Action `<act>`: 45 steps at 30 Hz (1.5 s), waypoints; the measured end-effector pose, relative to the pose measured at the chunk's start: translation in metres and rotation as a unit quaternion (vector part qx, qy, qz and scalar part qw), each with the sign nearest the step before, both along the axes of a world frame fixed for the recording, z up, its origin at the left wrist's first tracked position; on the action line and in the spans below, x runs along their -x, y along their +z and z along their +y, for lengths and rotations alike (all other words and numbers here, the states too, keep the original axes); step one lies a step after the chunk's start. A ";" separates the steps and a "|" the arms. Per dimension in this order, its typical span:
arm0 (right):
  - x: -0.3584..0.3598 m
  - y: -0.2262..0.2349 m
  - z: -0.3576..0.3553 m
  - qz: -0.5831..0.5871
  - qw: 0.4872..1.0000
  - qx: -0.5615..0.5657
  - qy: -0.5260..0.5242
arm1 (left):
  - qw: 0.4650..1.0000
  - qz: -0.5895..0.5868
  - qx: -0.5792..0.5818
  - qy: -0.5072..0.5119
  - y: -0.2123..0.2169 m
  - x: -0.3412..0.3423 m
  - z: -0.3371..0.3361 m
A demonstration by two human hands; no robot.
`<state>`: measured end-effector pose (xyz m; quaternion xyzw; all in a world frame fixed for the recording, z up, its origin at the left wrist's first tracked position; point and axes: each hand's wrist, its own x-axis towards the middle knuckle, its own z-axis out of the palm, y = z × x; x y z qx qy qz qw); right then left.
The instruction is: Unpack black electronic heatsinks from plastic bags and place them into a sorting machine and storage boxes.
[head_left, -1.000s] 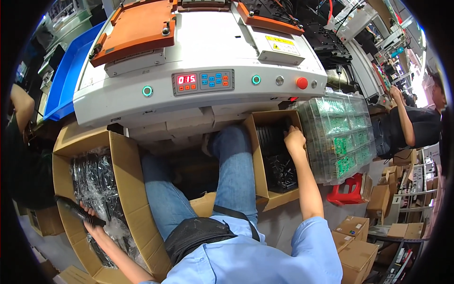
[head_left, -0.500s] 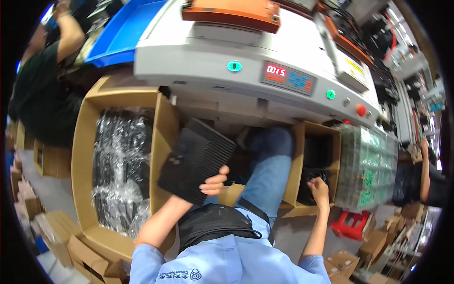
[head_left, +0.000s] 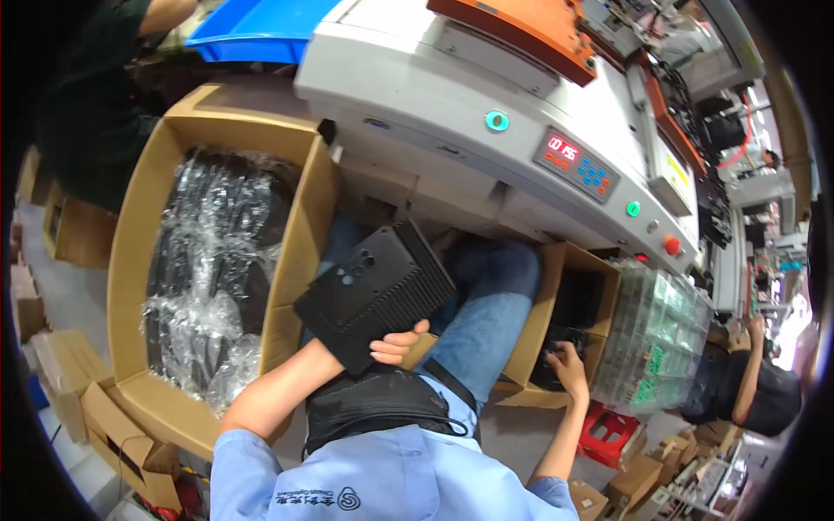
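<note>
My left hand (head_left: 398,346) is closed around a black ribbed housing (head_left: 369,282), a boxy part with rows of fins along one side and a few round holes in its face. It is held tilted above my lap. My right hand (head_left: 570,372) is at the small open carton (head_left: 539,334) by my right leg, over the black contents (head_left: 578,300) inside. Its fingers are curled together, and what they pinch, if anything, is too small to make out.
A large carton (head_left: 300,234) on the left holds black parts in clear plastic wrap (head_left: 204,260). Ahead stands a white machine (head_left: 408,82) with buttons and a red display. Clear stacked trays (head_left: 656,339) with green boards and a red stool (head_left: 608,434) are at right. Co-workers sit on both sides.
The view has swung, shifting the machine right. The housing has turned so its holed face shows more plainly. My right hand stays at the small carton, fingers curled.
</note>
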<state>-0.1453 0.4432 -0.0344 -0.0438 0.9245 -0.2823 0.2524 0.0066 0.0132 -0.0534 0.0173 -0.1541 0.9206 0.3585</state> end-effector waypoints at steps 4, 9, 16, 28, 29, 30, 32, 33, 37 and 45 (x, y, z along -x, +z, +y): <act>0.009 0.002 -0.003 -0.050 0.999 -0.009 -0.017 | 1.000 -0.010 0.018 -0.001 0.008 -0.004 -0.009; 0.014 0.003 0.013 -0.057 0.996 -0.005 -0.062 | 0.996 -0.069 0.057 0.030 0.021 -0.009 -0.016; -0.005 0.012 -0.008 0.037 0.999 -0.007 0.010 | 0.997 -0.058 0.043 0.001 0.013 -0.004 -0.006; -0.008 0.017 0.010 0.069 0.997 0.025 -0.040 | 0.997 -0.058 0.051 0.011 0.015 -0.005 -0.007; -0.008 0.023 0.007 0.077 0.991 0.045 -0.099 | 0.997 -0.057 0.050 0.011 0.014 -0.006 -0.007; -0.003 0.019 0.017 0.101 0.988 0.047 -0.106 | 0.997 -0.056 0.050 0.010 0.013 -0.006 -0.007; 0.001 0.024 0.020 0.115 0.982 0.074 -0.132 | 0.997 -0.059 0.056 0.009 0.014 -0.007 -0.008; 0.003 0.024 0.024 0.113 0.983 0.063 -0.132 | 0.996 -0.062 0.062 0.009 0.015 -0.007 -0.009; 0.005 0.046 -0.006 0.150 0.966 0.151 -0.149 | 0.997 -0.050 0.056 0.017 0.013 -0.010 -0.011; -0.020 0.094 -0.175 0.080 0.933 0.345 -0.055 | 0.998 0.051 -0.018 -0.037 0.013 0.003 0.009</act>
